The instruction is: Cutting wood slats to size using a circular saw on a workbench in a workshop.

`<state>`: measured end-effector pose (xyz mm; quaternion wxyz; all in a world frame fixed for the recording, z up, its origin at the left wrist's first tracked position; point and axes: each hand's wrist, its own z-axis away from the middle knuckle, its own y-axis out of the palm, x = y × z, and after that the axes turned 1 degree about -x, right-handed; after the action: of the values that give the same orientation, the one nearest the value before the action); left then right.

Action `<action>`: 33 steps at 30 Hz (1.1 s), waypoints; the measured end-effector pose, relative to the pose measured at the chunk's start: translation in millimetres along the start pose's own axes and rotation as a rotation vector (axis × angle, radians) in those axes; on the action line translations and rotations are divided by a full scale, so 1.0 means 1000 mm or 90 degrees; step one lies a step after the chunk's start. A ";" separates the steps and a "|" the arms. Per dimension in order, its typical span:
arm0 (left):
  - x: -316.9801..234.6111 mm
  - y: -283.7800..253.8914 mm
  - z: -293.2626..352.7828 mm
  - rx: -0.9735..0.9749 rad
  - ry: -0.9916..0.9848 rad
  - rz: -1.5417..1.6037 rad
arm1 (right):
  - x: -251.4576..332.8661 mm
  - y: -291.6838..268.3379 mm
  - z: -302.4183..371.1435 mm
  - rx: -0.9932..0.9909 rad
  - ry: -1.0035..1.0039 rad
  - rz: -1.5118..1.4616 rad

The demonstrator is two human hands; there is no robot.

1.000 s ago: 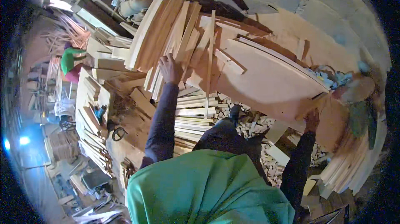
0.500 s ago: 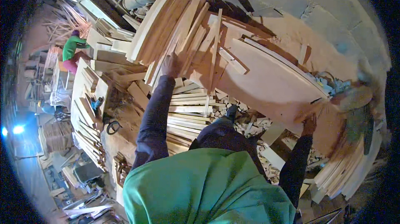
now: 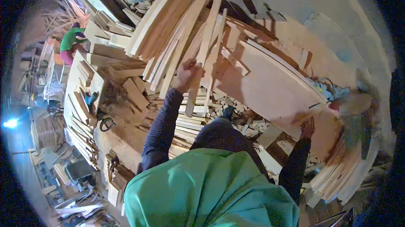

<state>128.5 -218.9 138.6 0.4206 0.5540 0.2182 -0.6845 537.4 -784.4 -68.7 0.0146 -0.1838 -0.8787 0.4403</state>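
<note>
My left hand (image 3: 189, 75) is closed around a long flat wooden strip (image 3: 206, 37), lifted from the pile and slanting toward my body. Just beyond it, a stack of pale wooden strips (image 3: 162, 20) leans across the left part of the wooden worktable. My right hand (image 3: 308, 128) lies on the brown tabletop (image 3: 261, 87) near its right end, fingers stretched out and holding nothing. That hand is dim and its fingers are partly in shadow.
Below the table lie sawn strips (image 3: 183, 132) and a heap of wood offcuts (image 3: 240, 119). More strips (image 3: 337, 180) stand at the lower right. A short wooden block (image 3: 236, 61) rests on the tabletop. At far left a person in green (image 3: 71, 41) bends over timber.
My left hand has drawn a strip out of the stack and toward the right, raising it. My right hand stays on the tabletop. The view has shifted slightly.
</note>
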 end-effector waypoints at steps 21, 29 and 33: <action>0.085 0.054 -0.010 0.017 0.074 -0.280 | 0.032 -0.008 0.015 0.081 0.814 -0.616; 0.055 0.060 0.000 0.172 -0.134 0.083 | 0.006 0.002 0.052 0.078 0.824 -0.609; 0.074 0.035 -0.012 0.251 -0.079 0.017 | -0.003 0.019 0.046 0.202 0.628 -0.410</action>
<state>161.8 -253.4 71.3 0.3258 0.5848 0.0466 -0.7414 537.8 -810.8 -110.8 0.5796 -0.0870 -0.7034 0.4021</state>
